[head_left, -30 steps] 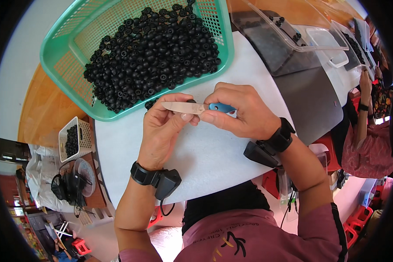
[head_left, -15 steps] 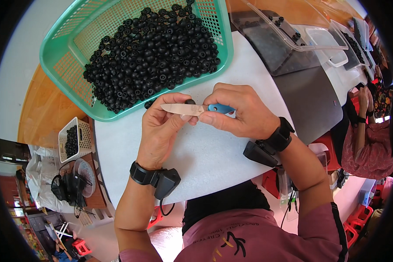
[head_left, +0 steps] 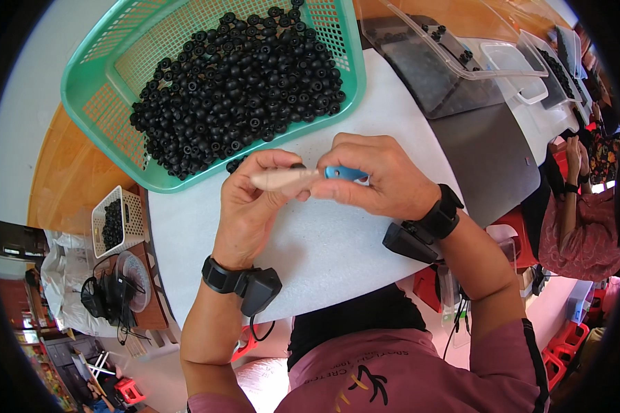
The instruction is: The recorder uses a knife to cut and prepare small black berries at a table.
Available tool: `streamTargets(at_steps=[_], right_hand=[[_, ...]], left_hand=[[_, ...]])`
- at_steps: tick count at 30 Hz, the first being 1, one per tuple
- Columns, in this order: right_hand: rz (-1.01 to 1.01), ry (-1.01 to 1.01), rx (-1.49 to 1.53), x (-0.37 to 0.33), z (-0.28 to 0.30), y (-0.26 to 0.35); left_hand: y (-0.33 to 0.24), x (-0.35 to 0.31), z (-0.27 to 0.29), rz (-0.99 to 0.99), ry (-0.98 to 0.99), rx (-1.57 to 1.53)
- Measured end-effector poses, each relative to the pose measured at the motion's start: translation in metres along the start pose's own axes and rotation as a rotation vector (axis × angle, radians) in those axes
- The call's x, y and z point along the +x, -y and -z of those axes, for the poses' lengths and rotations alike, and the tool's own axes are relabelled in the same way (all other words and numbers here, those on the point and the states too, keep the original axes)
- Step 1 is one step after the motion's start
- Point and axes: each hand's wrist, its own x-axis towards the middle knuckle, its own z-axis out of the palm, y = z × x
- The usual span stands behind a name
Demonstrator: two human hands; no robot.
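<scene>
Head view showed your purple shirt [head_left: 420, 372] nearest, with black devices strapped at both wrists, one below the left hand [head_left: 250, 206] and one below the right hand [head_left: 373, 173]. Your right hand was wrapped around the blue handle of a knife [head_left: 345, 173], whose blurred blade pointed left, across the fingers of your left hand. That left hand was pinched narrow around a small black piece [head_left: 298, 166], mostly hidden behind the blade; you could not tell whether the edge touched it. Both hands were above a white sheet [head_left: 337, 248], close to the near rim of a green basket [head_left: 77, 82] heaped with round black pieces [head_left: 244, 89]. Off to your left stood a small white basket [head_left: 137, 215] holding more black pieces. Farther right sat a clear bin [head_left: 455, 100], and beyond it another person's hands [head_left: 577, 157] were near each other.
</scene>
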Motion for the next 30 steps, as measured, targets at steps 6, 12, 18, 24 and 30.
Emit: streamTargets(at_steps=[6,12,18,24,30], right_hand=[[-0.191,-0.117,0.091,0.004,0.005,0.001],[-0.173,0.007,0.390,-0.001,-0.001,0.004],[-0.366,0.098,0.569,0.003,0.001,0.013],[-0.387,0.136,0.582,0.003,0.002,0.013],[-0.381,0.141,0.509,0.002,0.002,0.012]], left_hand=[[0.000,-0.004,-0.002,0.053,-0.017,-0.012],[0.005,0.000,-0.005,0.067,-0.104,0.016],[0.007,-0.001,-0.007,0.058,-0.072,0.066],[0.007,-0.001,-0.006,0.080,-0.058,0.062],[0.006,-0.001,-0.005,0.114,-0.081,0.013]])
